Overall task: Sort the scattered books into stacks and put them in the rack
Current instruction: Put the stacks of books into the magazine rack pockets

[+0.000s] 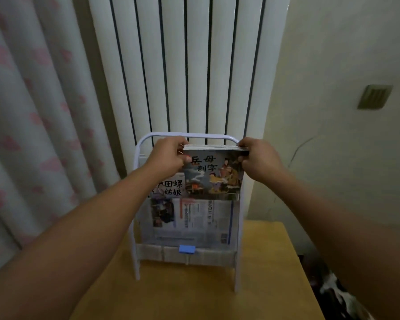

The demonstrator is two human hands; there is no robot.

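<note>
A: What are the hands doing?

B: Both grip one stack [214, 172] of thin books at its upper corners. The left hand [169, 155] curls round the top left corner, fingers behind and thumb on the front cover. The right hand [259, 158] does the same at the top right corner, thumb pressed on the cover's edge.

A: So neither hand is loose?

B: No. Each is clenched round the stack; nothing else is in either hand.

A: Where is the stack?

B: Upright in the top pocket of the white rack [134, 227], its lower edge behind the pocket's clear front. The upper part stands above that front, just under the rack's top bar. The front cover is a coloured picture with large dark characters.

A: Anything beside it?

B: A second book [169, 188] sits in the same pocket at the left, lower, partly covered by the stack and the left wrist. Its cover is pale with big black characters.

A: And below?

B: Newspapers [192, 220] fill the lower pocket. A small blue clip [186, 248] sits on the rack's bottom rail.

A: Where does the rack stand?

B: On a wooden table [263, 273], in front of a white radiator [187, 65]. A curtain [37, 112] with pink marks hangs at the left.
</note>
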